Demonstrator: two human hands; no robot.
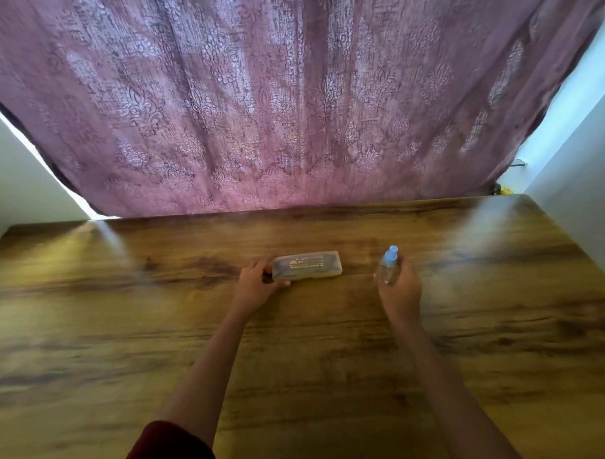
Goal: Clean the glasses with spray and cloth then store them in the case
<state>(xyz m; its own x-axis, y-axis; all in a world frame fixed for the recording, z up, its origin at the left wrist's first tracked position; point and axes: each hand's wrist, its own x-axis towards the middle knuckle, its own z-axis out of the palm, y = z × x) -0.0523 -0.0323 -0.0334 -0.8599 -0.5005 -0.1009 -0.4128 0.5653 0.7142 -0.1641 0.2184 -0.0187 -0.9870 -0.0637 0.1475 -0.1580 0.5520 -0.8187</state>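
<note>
Sleeve (173,444) nearest; left grip (254,284) holds case (308,265) end, right grip (401,289) bottle (388,266).

One view only: head-worn wide-angle camera. It looks forward and down from over the near side of the bench (323,367), facing a curtain (299,92) that hangs behind the far edge. Bench fills the lower half, curtain the upper half, and pale walls (588,153) clip both side edges. Both forearms enter from the bottom edge and stretch out. The left hand (254,286) and right hand (400,291) land mid-frame, small, on the case (306,265) and spray bottle (388,266). The bench's far edge runs tilted, right end higher. Soft blur throughout.
</note>
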